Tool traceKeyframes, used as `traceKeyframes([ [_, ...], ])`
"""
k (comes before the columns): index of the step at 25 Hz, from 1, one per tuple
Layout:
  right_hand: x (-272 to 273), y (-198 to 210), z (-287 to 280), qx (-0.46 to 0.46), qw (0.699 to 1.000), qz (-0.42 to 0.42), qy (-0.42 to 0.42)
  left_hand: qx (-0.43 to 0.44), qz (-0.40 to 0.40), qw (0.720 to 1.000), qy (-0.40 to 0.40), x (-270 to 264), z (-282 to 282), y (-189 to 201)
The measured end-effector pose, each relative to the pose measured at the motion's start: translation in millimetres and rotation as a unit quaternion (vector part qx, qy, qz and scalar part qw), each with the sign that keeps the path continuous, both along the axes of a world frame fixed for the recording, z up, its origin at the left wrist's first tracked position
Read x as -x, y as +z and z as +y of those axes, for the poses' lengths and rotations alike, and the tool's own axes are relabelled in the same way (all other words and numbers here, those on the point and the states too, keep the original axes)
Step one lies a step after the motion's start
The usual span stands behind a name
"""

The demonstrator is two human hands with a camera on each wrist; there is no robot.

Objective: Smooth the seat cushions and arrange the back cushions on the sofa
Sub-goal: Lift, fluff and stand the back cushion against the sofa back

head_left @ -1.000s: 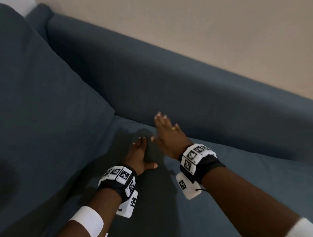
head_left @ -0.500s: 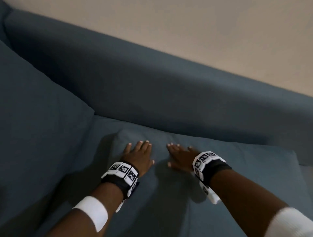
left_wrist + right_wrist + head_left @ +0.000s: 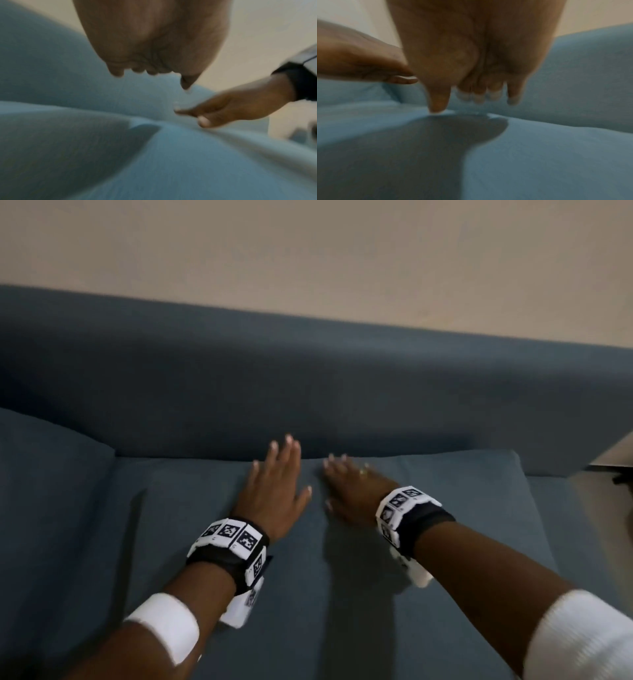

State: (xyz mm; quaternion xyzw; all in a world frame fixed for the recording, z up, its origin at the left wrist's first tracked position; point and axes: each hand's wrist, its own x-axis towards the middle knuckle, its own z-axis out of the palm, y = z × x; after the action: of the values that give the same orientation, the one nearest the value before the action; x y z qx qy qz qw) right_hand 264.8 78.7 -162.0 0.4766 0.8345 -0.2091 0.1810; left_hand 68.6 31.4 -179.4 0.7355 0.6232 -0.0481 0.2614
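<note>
Hands: left hand (image 3: 274, 487), right hand (image 3: 352, 494) spread flat | seat cushion (image 3: 342, 594) (blue-grey) | backrest (image 3: 308, 378) | beige wall (image 3: 308, 251)

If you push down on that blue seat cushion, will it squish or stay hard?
Probably squish. The seat cushion looks puffy, with rounded edges, and its fabric seems to dip slightly near the right hand, so it likely gives under a push. The left hand lies flat on cloth that looks matte, so it probably drags rather than slides. Lifted, it would likely sag.
</note>
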Motion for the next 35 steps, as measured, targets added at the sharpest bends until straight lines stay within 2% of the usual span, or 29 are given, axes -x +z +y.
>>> traceKeyframes([
  [1, -18, 0, -5, 0.046, 0.995, -0.084, 0.023, 0.083, 0.057, 0.993, -0.059, -10, -9, -4],
  [2, -33, 1, 0, 0.03, 0.996, -0.087, 0.015, 0.12, 0.09, 0.985, -0.088, -20, -11, -4],
  [3, -48, 8, 7, -0.036, 0.999, -0.015, -0.022, 0.078, 0.072, 0.991, -0.081, -32, -5, 0],
  [4, -60, 18, 11, -0.124, 0.987, 0.07, -0.073, -0.003, 0.024, 0.998, -0.052, -48, 3, 9],
  [5, -73, 17, 11, -0.16, 0.976, 0.099, -0.107, -0.071, -0.006, 0.997, -0.024, -65, 8, 14],
  [6, -86, 17, 5, -0.136, 0.981, 0.094, -0.102, -0.081, -0.017, 0.996, -0.015, -86, 8, 20],
  [7, -98, 10, -7, -0.065, 0.994, 0.053, -0.07, -0.044, -0.012, 0.998, -0.039, -106, 1, 17],
  [8, -110, 4, -21, 0.024, 0.998, -0.033, -0.042, 0.03, 0.042, 0.996, -0.079, -124, -9, 9],
  [9, -120, 3, -25, 0.057, 0.996, -0.063, -0.028, 0.093, 0.075, 0.987, -0.111, -138, -11, 5],
  [10, -128, 3, -19, 0.025, 0.999, -0.014, -0.035, 0.096, 0.057, 0.988, -0.109, -148, -5, 2],
  [11, -133, 9, -12, -0.057, 0.992, 0.086, -0.072, 0.055, -0.005, 0.995, -0.078, -157, 2, 8],
  [12, -139, 10, -8, -0.125, 0.978, 0.129, -0.108, -0.002, -0.052, 0.998, -0.047, -167, 7, 15],
  [13, -146, 10, -9, -0.137, 0.974, 0.13, -0.124, -0.023, -0.058, 0.997, -0.04, -176, 9, 17],
  [14, -150, 5, -15, -0.104, 0.984, 0.1, -0.102, -0.003, -0.047, 0.996, -0.073, -183, 7, 17],
  [16, -167, -8, -30, 0.012, 0.996, -0.068, -0.054, 0.12, 0.055, 0.972, -0.195, -196, 3, 16],
  [17, -175, -8, -25, -0.003, 0.997, -0.063, -0.042, 0.129, 0.045, 0.97, -0.201, -204, 10, 16],
  [19, -190, 4, -10, -0.122, 0.986, 0.056, -0.096, 0.038, -0.06, 0.99, -0.123, -222, 26, 28],
  [20, -201, 6, -6, -0.138, 0.981, 0.058, -0.126, 0.009, -0.084, 0.992, -0.095, -234, 30, 29],
  [21, -211, 8, -6, -0.106, 0.984, 0.038, -0.137, 0.031, -0.076, 0.991, -0.106, -245, 27, 29],
  [23, -236, 0, -16, 0.023, 0.989, -0.074, -0.129, 0.15, 0.052, 0.966, -0.205, -262, 8, 17],
  [24, -248, 1, -13, 0.021, 0.989, -0.07, -0.129, 0.152, 0.061, 0.961, -0.222, -269, 10, 14],
  [26, -268, 8, -6, -0.13, 0.975, 0.057, -0.174, 0.038, -0.039, 0.984, -0.172, -288, 26, 22],
  [27, -275, 8, -5, -0.174, 0.961, 0.07, -0.205, -0.033, -0.077, 0.987, -0.137, -296, 30, 25],
  [29, -289, 1, -18, -0.114, 0.967, 0.037, -0.225, -0.041, -0.051, 0.988, -0.143, -314, 24, 19],
  [31, -300, -9, -35, 0.018, 0.973, -0.026, -0.23, 0.075, 0.057, 0.969, -0.227, -319, 11, 4],
  [32, -306, -9, -36, -0.006, 0.971, 0.022, -0.239, 0.071, 0.046, 0.969, -0.232, -322, 11, 0],
  [33, -311, -5, -35, -0.079, 0.957, 0.095, -0.262, 0.025, 0.0, 0.979, -0.204, -327, 15, 0],
  [34, -317, -4, -36, -0.134, 0.939, 0.132, -0.286, -0.023, -0.038, 0.984, -0.174, -333, 18, 4],
  [35, -320, -3, -40, -0.128, 0.939, 0.138, -0.288, -0.031, -0.042, 0.983, -0.176, -342, 16, 8],
])
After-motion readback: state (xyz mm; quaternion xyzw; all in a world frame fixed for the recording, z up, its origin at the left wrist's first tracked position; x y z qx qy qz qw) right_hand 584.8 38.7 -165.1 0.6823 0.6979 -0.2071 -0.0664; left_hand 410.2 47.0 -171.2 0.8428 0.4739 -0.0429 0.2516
